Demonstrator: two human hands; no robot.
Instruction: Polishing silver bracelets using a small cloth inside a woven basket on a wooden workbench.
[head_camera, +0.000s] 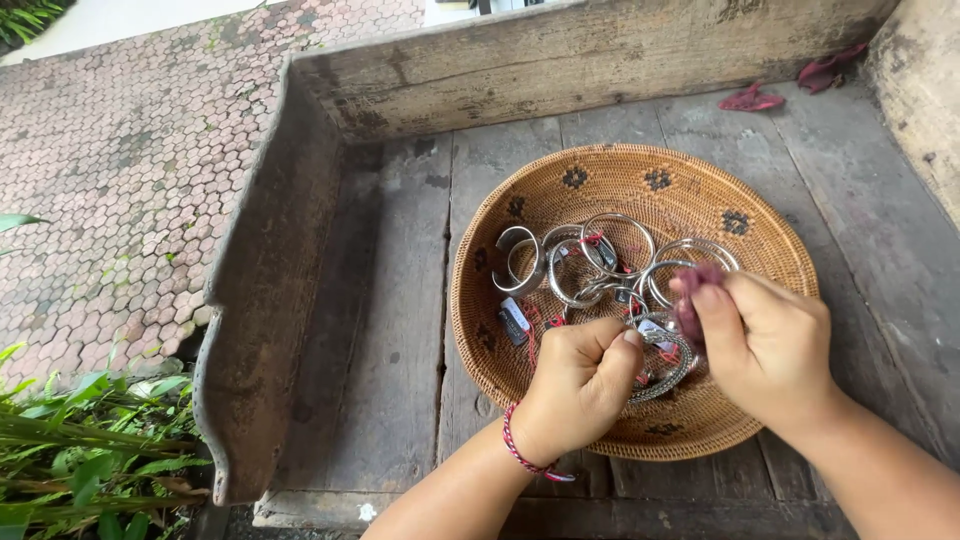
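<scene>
1. A round woven basket (775, 235) (shallow, honey-brown, with small dark flower marks around its inner wall) is set on a weathered wooden tray (390, 300) with raised, worn edges.

2. Inside the basket a heap of silver bracelets (600, 262) is seen: plain round bangles overlapping one another, and a wide open cuff (517, 258) lying at the left of the heap. Small tags on red threads are attached to several pieces, and a dark rectangular tag (514, 320) lies just beside the cuff.

3. The left hand (578, 385) is held over the near part of the basket, its fingers curled into a closed grip. A textured silver bangle (668, 362) is held at its fingertips, partly hidden behind both hands. A red braided cord (522, 452) is worn around this wrist.

4. The right hand (765, 345) is closed as well, thumb and fingers pinched on a small maroon cloth (692, 300), which is pressed against the textured bangle at the right side of the heap.

5. The held bangle is kept low over the basket's contents, between the two hands; whether it touches the pieces beneath cannot be told.

6. Two dark red petals (752, 99) lie on the tray's far right boards, well apart from the basket.

7. Beyond the tray's left wall, hexagonal paving (120, 160) and green leaves (90, 430) are visible.
</scene>
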